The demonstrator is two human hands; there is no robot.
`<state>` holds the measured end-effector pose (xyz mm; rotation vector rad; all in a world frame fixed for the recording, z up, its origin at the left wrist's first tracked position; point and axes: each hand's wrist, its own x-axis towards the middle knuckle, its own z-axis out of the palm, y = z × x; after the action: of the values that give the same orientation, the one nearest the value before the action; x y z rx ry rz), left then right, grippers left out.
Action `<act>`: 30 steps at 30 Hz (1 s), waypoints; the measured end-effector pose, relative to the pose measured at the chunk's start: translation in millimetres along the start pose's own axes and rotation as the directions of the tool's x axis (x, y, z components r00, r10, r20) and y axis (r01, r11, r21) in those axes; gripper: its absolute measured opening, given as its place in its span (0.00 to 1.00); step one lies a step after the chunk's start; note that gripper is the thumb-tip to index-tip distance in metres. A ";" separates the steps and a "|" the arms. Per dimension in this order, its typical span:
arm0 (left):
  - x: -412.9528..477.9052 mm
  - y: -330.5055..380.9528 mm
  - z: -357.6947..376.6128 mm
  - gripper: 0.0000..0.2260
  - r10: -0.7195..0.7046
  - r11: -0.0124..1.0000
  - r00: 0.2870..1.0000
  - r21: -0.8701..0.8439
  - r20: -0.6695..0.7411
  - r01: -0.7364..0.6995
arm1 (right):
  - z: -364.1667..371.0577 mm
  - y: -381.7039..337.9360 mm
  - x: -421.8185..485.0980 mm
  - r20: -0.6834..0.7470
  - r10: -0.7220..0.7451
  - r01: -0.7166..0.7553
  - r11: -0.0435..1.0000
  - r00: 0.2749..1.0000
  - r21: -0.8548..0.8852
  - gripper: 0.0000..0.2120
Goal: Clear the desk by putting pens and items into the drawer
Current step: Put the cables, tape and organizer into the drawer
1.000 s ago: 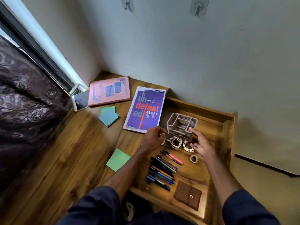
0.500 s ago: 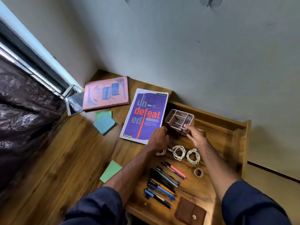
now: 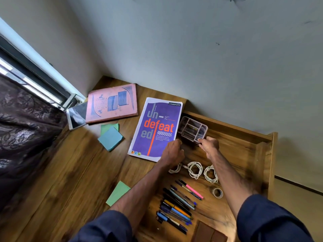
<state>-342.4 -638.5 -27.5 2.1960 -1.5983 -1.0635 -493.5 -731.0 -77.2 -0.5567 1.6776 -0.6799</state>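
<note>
Purple notebook (image 3: 157,130) on the worktop (image 3: 70,172), at the left hand (image 3: 172,151); this hand's fingers are curled, and it cannot be told whether they grip anything. Beyond and between the hands, the compartmented organiser (image 3: 192,128) sits in the open drawer (image 3: 270,154). The right hand (image 3: 210,145) pinches its near corner. Between the forearms, pens (image 3: 176,205) lie in the drawer.

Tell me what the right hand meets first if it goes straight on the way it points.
The organizer. The right hand points up and left at its near corner, and the fingertips look to be at the rim, though whether they touch it is unclear.
</note>
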 end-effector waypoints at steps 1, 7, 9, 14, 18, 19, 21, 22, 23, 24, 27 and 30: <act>1.1 0.7 -0.7 0.16 0.000 1.000 1.000 -0.003 -0.002 0.000 | 0.5 0.9 2.5 0.006 -0.008 0.009 1.000 1.000 -0.026 0.19; 0.1 1.9 -2.4 0.19 -0.003 1.000 1.000 -0.003 0.001 0.003 | 0.7 4.7 12.0 0.012 -0.059 0.060 0.987 0.998 -0.151 0.15; -0.5 1.4 -1.1 0.19 -0.004 1.000 1.000 0.002 0.008 0.004 | -1.9 7.6 12.9 0.009 -0.061 0.061 0.985 0.998 -0.160 0.17; -6.2 2.8 2.1 0.20 -0.009 1.000 1.000 0.009 0.029 0.009 | -17.7 21.8 12.8 -0.031 -0.055 0.049 0.985 0.998 -0.165 0.19; -10.0 3.6 6.0 0.21 -0.010 1.000 1.000 0.025 0.028 0.010 | -23.1 23.6 7.3 -0.011 -0.033 0.032 0.996 0.999 -0.079 0.30; -10.8 3.3 7.6 0.20 -0.006 1.000 1.000 0.031 0.026 0.005 | -23.9 23.6 5.8 -0.002 -0.032 0.032 0.997 0.999 -0.072 0.30; -13.5 3.6 9.9 0.20 0.004 0.999 1.000 0.041 0.019 -0.005 | -26.2 24.9 5.1 0.008 -0.034 0.034 0.997 0.999 -0.068 0.31; -15.4 4.3 10.6 0.20 0.006 0.999 1.000 0.043 0.017 -0.007 | -27.9 26.1 5.2 0.008 -0.033 0.034 0.997 0.999 -0.071 0.31; -17.0 4.8 11.0 0.20 0.006 0.999 1.000 0.042 0.015 -0.007 | -29.5 26.9 4.1 0.008 -0.039 0.040 0.996 0.999 -0.079 0.30; -18.9 5.6 11.0 0.20 0.006 0.999 1.000 0.042 0.015 -0.006 | -31.4 27.5 2.0 0.003 -0.049 0.049 0.994 0.999 -0.095 0.30; -25.2 7.3 10.2 0.20 0.016 0.999 1.000 0.040 0.022 -0.017 | -37.1 30.6 -8.0 -0.044 -0.093 0.085 0.984 0.995 -0.159 0.25; -34.8 11.4 12.6 0.20 0.005 1.000 1.000 0.022 0.024 -0.005 | -45.5 39.0 -23.9 -0.078 -0.128 0.112 0.976 0.989 -0.185 0.19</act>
<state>-364.2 -608.8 -15.4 2.2002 -1.6325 -1.0802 -533.3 -680.3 -80.9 -0.7707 1.8114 -0.6511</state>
